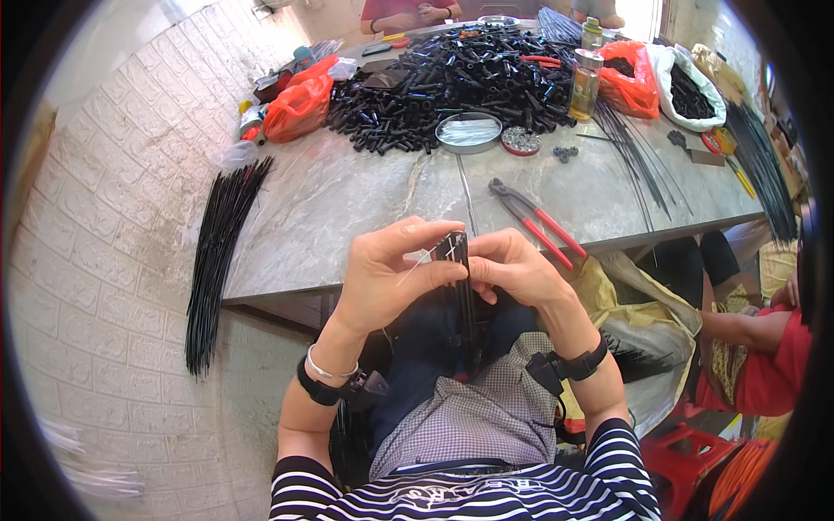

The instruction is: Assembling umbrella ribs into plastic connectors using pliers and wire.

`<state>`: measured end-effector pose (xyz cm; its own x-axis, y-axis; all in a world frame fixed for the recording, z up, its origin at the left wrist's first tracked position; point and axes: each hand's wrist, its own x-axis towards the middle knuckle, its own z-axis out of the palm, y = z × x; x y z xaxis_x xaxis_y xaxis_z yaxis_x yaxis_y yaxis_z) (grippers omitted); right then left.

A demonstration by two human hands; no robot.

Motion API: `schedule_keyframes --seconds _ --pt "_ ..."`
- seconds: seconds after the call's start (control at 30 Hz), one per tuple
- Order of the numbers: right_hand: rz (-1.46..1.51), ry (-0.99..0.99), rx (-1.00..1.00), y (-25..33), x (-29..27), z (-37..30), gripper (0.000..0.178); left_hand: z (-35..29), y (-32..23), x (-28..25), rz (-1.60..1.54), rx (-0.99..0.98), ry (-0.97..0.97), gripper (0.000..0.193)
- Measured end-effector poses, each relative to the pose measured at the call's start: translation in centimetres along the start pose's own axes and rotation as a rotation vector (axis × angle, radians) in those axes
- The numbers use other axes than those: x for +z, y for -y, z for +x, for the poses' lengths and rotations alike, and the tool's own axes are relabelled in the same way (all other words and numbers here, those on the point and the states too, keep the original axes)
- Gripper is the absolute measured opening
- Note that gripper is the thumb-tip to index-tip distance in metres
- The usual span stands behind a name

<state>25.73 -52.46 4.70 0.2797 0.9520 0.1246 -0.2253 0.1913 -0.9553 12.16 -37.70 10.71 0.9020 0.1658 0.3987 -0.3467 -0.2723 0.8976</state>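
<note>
Over my lap, just off the table's near edge, both hands meet at the top of a slim bundle of black rods (464, 304). My left hand (382, 265) pinches its upper end between thumb and fingers. Thin white strips (419, 262) stick out from that grip, and one lies across the black end. From the other side, the thumb and fingers of my right hand (512, 265) close on the same bundle. My fingers partly hide how strips and rods join. Beyond my right hand, red-handled pincers (537, 221) lie on the table.
A grey stone-look table (347, 204) bears a heap of short black tubes (469, 74). Before the heap stand a round tin of white strips (469, 132) and a small dish (521, 141). Long black rods (226, 260) overhang the left edge. Other people sit across and at right.
</note>
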Motion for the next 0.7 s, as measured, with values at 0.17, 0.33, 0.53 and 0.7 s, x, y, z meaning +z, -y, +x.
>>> schedule_keyframes --seconds 0.17,0.33,0.53,0.7 --pt "-0.034 -0.097 -0.116 0.0 0.9 0.1 0.02 0.1 0.7 -0.1 -0.007 0.092 -0.047 0.041" --pt "0.101 -0.114 -0.167 0.0 1.0 -0.7 0.019 -0.2 0.9 -0.3 -0.085 0.029 -0.046 0.04" --pt "0.108 -0.028 -0.143 -0.1 0.5 -0.5 0.017 -0.2 -0.1 -0.5 -0.039 0.018 0.021 0.044" --pt "0.071 -0.045 -0.17 -0.3 1.1 -0.3 0.016 -0.2 0.2 -0.6 -0.051 0.077 0.058 0.046"
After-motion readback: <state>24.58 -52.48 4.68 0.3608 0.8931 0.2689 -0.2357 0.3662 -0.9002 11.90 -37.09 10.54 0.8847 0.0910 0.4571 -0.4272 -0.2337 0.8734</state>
